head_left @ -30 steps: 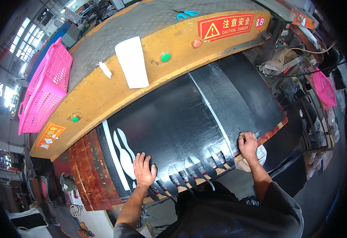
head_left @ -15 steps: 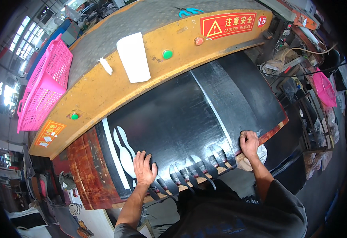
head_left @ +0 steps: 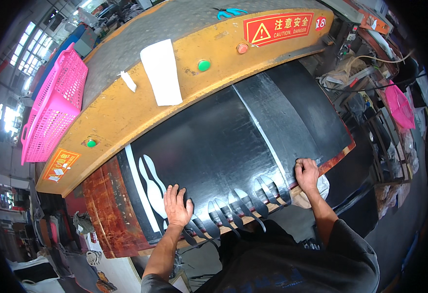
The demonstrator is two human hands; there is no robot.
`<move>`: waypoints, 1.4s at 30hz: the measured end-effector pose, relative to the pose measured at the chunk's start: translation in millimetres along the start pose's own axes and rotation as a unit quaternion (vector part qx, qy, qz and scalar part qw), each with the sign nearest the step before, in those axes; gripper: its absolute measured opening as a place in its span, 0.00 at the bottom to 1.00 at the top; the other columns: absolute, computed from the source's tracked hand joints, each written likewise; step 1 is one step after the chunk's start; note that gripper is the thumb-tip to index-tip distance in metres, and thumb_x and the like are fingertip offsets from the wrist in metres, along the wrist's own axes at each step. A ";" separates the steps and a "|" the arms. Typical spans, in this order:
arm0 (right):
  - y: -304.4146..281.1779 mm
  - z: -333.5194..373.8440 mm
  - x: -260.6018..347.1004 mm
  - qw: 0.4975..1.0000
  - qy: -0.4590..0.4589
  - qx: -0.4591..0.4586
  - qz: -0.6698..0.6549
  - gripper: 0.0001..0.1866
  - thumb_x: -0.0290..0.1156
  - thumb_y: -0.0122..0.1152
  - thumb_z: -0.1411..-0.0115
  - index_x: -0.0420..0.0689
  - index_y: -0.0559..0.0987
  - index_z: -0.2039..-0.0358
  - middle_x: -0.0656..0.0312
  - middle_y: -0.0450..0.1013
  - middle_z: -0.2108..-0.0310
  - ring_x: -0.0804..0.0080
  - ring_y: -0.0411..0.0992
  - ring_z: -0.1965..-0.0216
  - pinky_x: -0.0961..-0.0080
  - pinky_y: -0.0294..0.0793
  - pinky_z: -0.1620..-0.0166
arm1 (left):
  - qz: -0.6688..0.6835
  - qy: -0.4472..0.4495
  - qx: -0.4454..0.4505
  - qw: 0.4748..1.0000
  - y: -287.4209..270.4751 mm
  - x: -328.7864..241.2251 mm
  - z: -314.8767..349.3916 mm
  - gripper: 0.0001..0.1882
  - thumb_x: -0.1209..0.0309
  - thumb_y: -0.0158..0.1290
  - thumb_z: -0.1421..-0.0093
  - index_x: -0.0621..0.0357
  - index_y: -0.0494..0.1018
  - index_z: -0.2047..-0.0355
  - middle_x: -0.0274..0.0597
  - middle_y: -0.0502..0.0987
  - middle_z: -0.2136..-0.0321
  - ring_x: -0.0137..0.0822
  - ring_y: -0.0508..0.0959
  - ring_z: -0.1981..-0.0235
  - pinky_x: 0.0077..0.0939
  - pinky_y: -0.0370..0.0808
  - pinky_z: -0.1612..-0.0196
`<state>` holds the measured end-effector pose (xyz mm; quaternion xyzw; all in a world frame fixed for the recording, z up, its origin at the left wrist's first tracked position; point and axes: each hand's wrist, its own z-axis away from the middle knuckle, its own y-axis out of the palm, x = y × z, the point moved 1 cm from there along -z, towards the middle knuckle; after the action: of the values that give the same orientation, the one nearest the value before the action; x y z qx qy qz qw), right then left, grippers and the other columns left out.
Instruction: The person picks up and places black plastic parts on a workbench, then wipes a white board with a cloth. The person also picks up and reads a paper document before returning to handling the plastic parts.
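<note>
My left hand (head_left: 177, 207) lies palm down with fingers stretched out on a glossy black sheet (head_left: 194, 146). Beside its fingers are long white spoon-shaped pieces (head_left: 153, 190), partly covered by the hand. My right hand (head_left: 308, 175) rests at the front right edge of the sheet, its fingers curled in; whatever may be inside them is hidden. Between the hands, several dark curved slim pieces (head_left: 241, 201) sit along the front edge, their narrow ends hanging over it. A straight white strip (head_left: 143, 190) runs along the sheet's left side.
Across the back stands a yellow machine beam (head_left: 111, 110) with green buttons (head_left: 204, 65), a red button (head_left: 243, 48) and a warning label. A pink basket (head_left: 55, 107) stands at the left. Blue-handled pliers (head_left: 231, 13) lie on top. A cluttered rack (head_left: 385, 141) is at the right.
The view has shifted very slightly. Both hands stay where they were on the sheet, and the pieces have not visibly moved.
</note>
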<state>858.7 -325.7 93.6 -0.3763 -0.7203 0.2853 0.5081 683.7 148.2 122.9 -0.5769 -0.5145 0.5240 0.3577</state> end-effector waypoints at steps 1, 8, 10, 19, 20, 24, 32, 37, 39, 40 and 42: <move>-0.1 0.0 0.2 1.000 0.001 -0.001 -0.002 0.05 0.30 0.60 0.41 0.44 0.81 0.66 0.58 0.76 0.70 0.56 0.73 0.64 0.61 0.73 0.56 | -0.003 -0.001 0.001 1.000 0.2 0.1 0.1 0.26 0.65 0.56 0.45 0.57 0.72 0.44 0.53 0.67 0.38 0.57 0.60 0.32 0.56 0.53 0.29; 0.2 0.0 -0.1 1.000 0.025 0.005 -0.010 0.05 0.31 0.60 0.43 0.46 0.83 0.69 0.58 0.78 0.67 0.55 0.74 0.61 0.60 0.73 0.54 | -0.002 0.001 -0.001 1.000 1.1 0.3 0.3 0.26 0.64 0.55 0.45 0.56 0.72 0.45 0.53 0.67 0.39 0.57 0.61 0.32 0.57 0.53 0.29; 0.7 -0.1 -0.8 1.000 0.023 0.002 -0.011 0.05 0.31 0.60 0.43 0.47 0.83 0.69 0.58 0.78 0.68 0.55 0.74 0.61 0.59 0.73 0.54 | -0.002 0.000 0.000 1.000 1.3 0.7 0.6 0.26 0.64 0.55 0.44 0.56 0.72 0.45 0.54 0.67 0.39 0.57 0.61 0.32 0.57 0.53 0.29; 3.2 1.8 -4.3 0.999 0.030 -0.005 -0.010 0.06 0.32 0.60 0.44 0.47 0.83 0.69 0.58 0.77 0.68 0.54 0.74 0.61 0.58 0.73 0.54 | -0.002 0.010 -0.010 1.000 2.6 0.1 0.8 0.26 0.65 0.55 0.45 0.56 0.72 0.45 0.54 0.67 0.39 0.58 0.61 0.33 0.58 0.54 0.30; 3.0 2.3 -4.3 1.000 0.028 -0.009 -0.005 0.07 0.32 0.60 0.44 0.47 0.83 0.69 0.57 0.78 0.68 0.53 0.74 0.61 0.58 0.73 0.54 | 0.001 0.010 -0.009 1.000 2.7 -0.1 0.9 0.26 0.65 0.55 0.45 0.56 0.72 0.45 0.54 0.67 0.39 0.58 0.61 0.33 0.58 0.54 0.30; 2.3 3.7 -2.9 1.000 0.023 -0.019 -0.001 0.07 0.32 0.60 0.44 0.47 0.83 0.68 0.57 0.78 0.67 0.53 0.74 0.61 0.58 0.73 0.53 | 0.005 0.012 -0.011 1.000 2.9 0.6 1.5 0.26 0.65 0.55 0.44 0.56 0.72 0.45 0.54 0.67 0.39 0.58 0.61 0.33 0.58 0.54 0.30; 3.9 8.7 2.6 0.999 0.031 -0.013 0.025 0.08 0.33 0.58 0.42 0.47 0.83 0.66 0.56 0.78 0.65 0.52 0.74 0.60 0.57 0.72 0.53 | 0.006 0.014 -0.013 1.000 5.2 3.9 3.5 0.25 0.64 0.54 0.43 0.56 0.72 0.45 0.53 0.66 0.38 0.57 0.60 0.32 0.57 0.53 0.29; 7.8 18.8 11.8 0.998 0.052 -0.021 0.027 0.08 0.33 0.58 0.42 0.47 0.83 0.65 0.56 0.78 0.65 0.52 0.75 0.58 0.57 0.74 0.52 | 0.011 0.014 -0.012 1.000 4.3 5.4 4.3 0.25 0.64 0.54 0.42 0.56 0.72 0.44 0.53 0.66 0.38 0.57 0.59 0.32 0.56 0.52 0.29; 8.0 19.5 13.3 0.997 0.065 -0.016 0.029 0.08 0.33 0.58 0.42 0.48 0.83 0.65 0.56 0.78 0.65 0.52 0.75 0.58 0.58 0.74 0.52 | 0.013 0.013 -0.009 1.000 3.8 5.3 4.4 0.25 0.63 0.54 0.42 0.56 0.71 0.44 0.53 0.66 0.38 0.57 0.59 0.31 0.56 0.52 0.29; 8.0 19.0 13.5 0.997 0.074 -0.013 0.027 0.08 0.34 0.58 0.42 0.48 0.83 0.65 0.56 0.79 0.65 0.52 0.75 0.58 0.58 0.75 0.52 | 0.008 0.011 -0.007 1.000 3.6 5.5 4.3 0.25 0.63 0.54 0.42 0.56 0.71 0.44 0.53 0.66 0.38 0.57 0.59 0.31 0.56 0.52 0.29; 7.8 18.2 13.9 0.996 0.080 -0.009 0.027 0.08 0.33 0.58 0.42 0.48 0.83 0.65 0.56 0.79 0.64 0.52 0.76 0.58 0.58 0.75 0.52 | 0.014 0.012 -0.007 1.000 2.9 5.7 4.9 0.25 0.63 0.54 0.41 0.56 0.71 0.44 0.53 0.66 0.38 0.57 0.59 0.31 0.56 0.51 0.28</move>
<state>840.7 -310.4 88.7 -0.4221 -0.6693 0.2610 0.5530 679.1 152.5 117.8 -0.5930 -0.5056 0.5183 0.3522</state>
